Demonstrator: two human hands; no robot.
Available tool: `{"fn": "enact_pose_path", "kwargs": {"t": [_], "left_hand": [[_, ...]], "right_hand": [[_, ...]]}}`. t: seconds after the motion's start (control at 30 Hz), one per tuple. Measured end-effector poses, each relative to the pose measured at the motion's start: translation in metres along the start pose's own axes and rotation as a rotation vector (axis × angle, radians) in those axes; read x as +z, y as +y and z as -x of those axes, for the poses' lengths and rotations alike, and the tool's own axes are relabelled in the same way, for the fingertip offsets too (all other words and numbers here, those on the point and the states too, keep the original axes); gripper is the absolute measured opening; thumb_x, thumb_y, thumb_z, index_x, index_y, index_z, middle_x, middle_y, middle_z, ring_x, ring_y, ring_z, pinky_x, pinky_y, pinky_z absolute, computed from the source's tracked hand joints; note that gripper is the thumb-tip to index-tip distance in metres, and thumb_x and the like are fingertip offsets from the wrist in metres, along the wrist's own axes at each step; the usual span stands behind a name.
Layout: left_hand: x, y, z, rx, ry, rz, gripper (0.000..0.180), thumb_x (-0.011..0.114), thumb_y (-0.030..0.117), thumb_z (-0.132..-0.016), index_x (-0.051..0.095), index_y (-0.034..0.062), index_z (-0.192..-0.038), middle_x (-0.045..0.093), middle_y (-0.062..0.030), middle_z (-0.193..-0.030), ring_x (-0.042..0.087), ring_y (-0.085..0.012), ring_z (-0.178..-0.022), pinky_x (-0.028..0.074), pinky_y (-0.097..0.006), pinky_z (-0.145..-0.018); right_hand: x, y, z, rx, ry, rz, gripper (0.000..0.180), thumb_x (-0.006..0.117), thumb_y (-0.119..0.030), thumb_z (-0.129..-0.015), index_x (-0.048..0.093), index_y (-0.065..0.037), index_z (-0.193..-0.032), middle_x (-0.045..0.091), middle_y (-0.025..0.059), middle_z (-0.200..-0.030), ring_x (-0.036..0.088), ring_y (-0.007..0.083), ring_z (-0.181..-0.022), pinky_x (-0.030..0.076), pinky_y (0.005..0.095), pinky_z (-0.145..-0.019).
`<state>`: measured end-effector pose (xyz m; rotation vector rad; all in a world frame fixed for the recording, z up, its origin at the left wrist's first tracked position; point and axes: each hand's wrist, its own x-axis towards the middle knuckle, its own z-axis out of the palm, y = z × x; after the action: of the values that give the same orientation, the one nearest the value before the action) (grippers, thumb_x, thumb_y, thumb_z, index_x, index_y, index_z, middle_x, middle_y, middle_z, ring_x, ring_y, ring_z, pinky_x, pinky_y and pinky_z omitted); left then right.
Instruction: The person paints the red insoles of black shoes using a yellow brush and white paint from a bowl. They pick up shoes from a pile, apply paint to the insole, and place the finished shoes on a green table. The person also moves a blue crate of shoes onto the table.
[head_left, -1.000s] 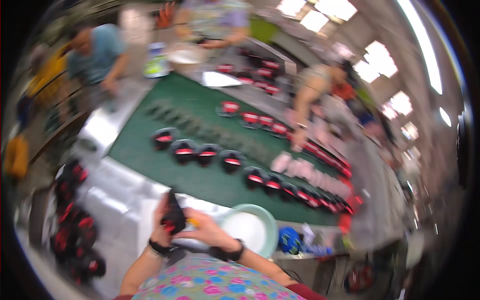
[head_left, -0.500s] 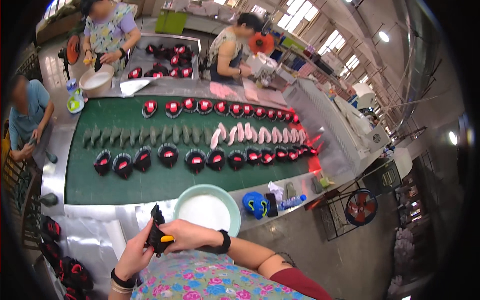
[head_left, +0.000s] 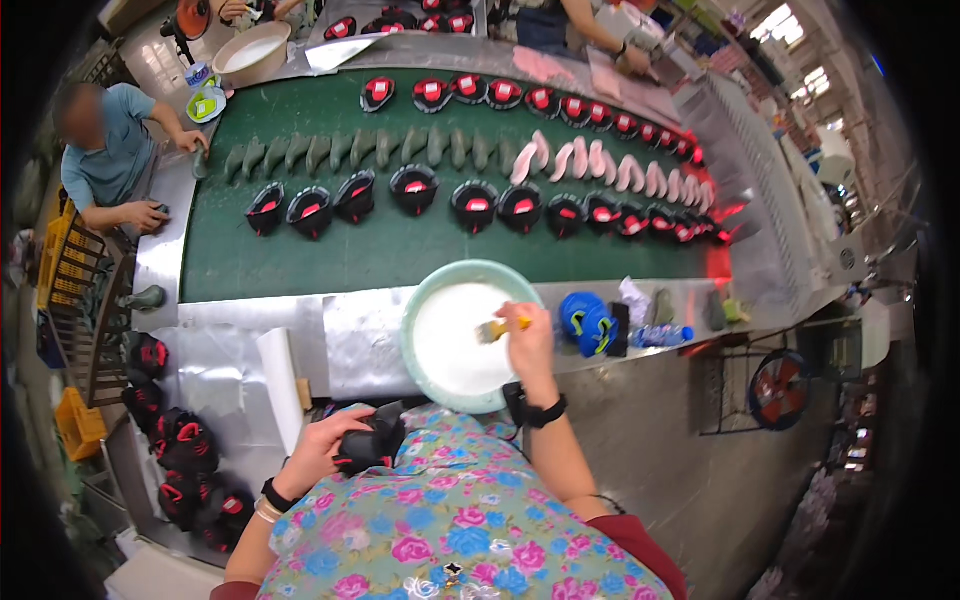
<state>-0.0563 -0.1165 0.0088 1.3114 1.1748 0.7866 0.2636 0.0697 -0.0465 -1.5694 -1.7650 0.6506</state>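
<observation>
Black shoe upper [head_left: 376, 438] sits gripped in the left hand [head_left: 326, 445] — the right hand [head_left: 532, 345] holds a yellow-handled brush [head_left: 492, 331] over a pale green basin [head_left: 475, 271].

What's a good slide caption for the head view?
Right hand holds a yellow-handled brush over a white-filled basin; left hand grips a black shoe upper.

A green belt [head_left: 400, 256] carries black-and-red shoe uppers [head_left: 474, 204] flanking green and pink pieces [head_left: 383, 147].
</observation>
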Motion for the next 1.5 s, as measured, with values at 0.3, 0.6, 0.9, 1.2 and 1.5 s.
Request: {"fn": "enact_pose_path", "kwargs": {"t": [0.3,0.6,0.9,1.2,1.5], "left_hand": [[-0.005,-0.003,-0.018,-0.413,-0.076,0.696,0.067,0.054,-0.008,-0.091,0.027,0.0123,-0.149,0.051,-0.0146,-0.137,0.064,-0.0245,-0.112,0.061,-0.033,-0.071],[0.023,-0.032,-0.079,-0.471,0.258,0.857,0.044,0.046,0.013,-0.102,0.038,0.0175,-0.145,0.059,-0.0048,-0.124,0.066,-0.0161,-0.093,0.052,-0.024,-0.057],[0.041,-0.062,-0.123,-0.399,0.019,1.021,0.053,0.050,0.010,-0.101,0.034,0.0171,-0.151,0.055,-0.0088,-0.137,0.067,-0.0210,-0.106,0.060,-0.032,-0.072],[0.043,-0.043,-0.146,-0.309,0.013,0.824,0.052,0.053,0.003,-0.096,0.040,0.0129,-0.146,0.061,-0.0094,-0.128,0.066,-0.0206,-0.107,0.060,-0.035,-0.080],[0.050,-0.040,-0.155,-0.120,0.151,0.785,0.056,0.061,-0.003,-0.090,0.045,0.0102,-0.142,0.067,-0.0073,-0.118,0.066,-0.0158,-0.107,0.055,-0.030,-0.090]], "right_hand": [[0.004,0.033,0.035,0.365,-0.069,-0.115,0.017,0.076,-0.016,-0.082,0.074,0.000,-0.090,0.072,0.0172,-0.081,0.068,0.0331,-0.069,0.054,0.0360,-0.067],[0.052,0.084,0.045,0.180,-0.147,0.149,0.016,0.075,-0.009,-0.078,0.075,-0.003,-0.092,0.072,0.0159,-0.089,0.068,0.0351,-0.081,0.054,0.0422,-0.076],[-0.037,-0.044,0.015,0.156,-0.264,-0.483,0.020,0.079,-0.005,-0.078,0.075,-0.002,-0.098,0.074,0.0103,-0.092,0.071,0.0196,-0.086,0.054,0.0287,-0.078],[-0.042,-0.033,0.017,0.214,-0.117,-0.137,0.020,0.079,-0.018,-0.079,0.074,0.000,-0.086,0.070,0.0146,-0.072,0.069,0.0225,-0.062,0.053,0.0310,-0.060],[-0.067,-0.081,0.022,0.197,-0.186,-0.247,0.025,0.079,-0.022,-0.080,0.072,0.002,-0.080,0.065,0.0132,-0.061,0.063,0.0163,-0.053,0.048,0.0305,-0.052]]}}
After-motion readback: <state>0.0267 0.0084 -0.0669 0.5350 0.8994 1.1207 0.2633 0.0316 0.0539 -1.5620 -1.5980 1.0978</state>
